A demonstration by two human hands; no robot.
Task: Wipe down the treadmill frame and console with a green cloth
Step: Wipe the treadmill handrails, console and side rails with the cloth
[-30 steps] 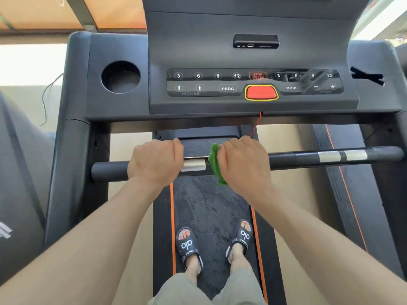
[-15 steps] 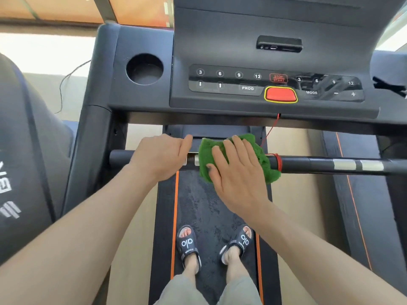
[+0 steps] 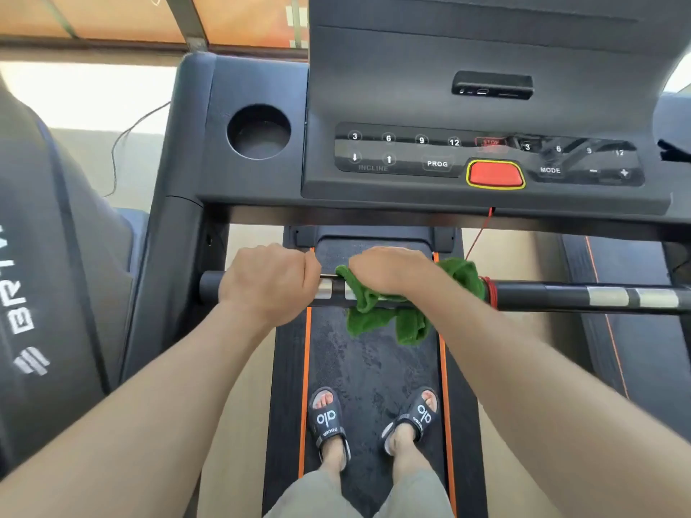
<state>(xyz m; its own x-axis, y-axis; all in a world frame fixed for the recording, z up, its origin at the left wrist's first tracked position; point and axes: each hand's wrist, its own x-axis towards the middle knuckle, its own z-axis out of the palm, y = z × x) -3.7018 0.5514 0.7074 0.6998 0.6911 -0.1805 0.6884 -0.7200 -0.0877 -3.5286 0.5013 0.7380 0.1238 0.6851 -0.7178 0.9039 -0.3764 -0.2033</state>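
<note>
one person stands on the treadmill belt (image 3: 370,360), two feet in two black slide sandals (image 3: 329,420). the left hand (image 3: 269,282) is curled over the black crossbar handrail (image 3: 561,293), fingers wrapped round the bar, clenched on it. the right hand (image 3: 389,271) sits just beside it on the same bar, fingers curled down over one green cloth (image 3: 385,315), grasping cloth and bar together. the cloth is draped across the handrail; two loose folds hang below the bar over the belt, and a further bunch sticks out on the far right side of the hand, touching a coil of red cord (image 3: 490,291) wound round the bar. between the two hands two small silver sensor plates show; two more silver plates (image 3: 632,297) sit well apart toward the bar's right end.

above, the console (image 3: 486,106) carries one red safety key (image 3: 495,174) with a yellow rim, one thin red cord dropping from beneath it. the button strip (image 3: 411,151) shows two rows of 3, 6, 9, 12, plus incline arrows, prog and mode. one round cup holder (image 3: 258,130) lies left of the buttons. two orange stripes (image 3: 304,386) edge the belt. a second dark machine (image 3: 45,274) with white lettering stands at the left.
</note>
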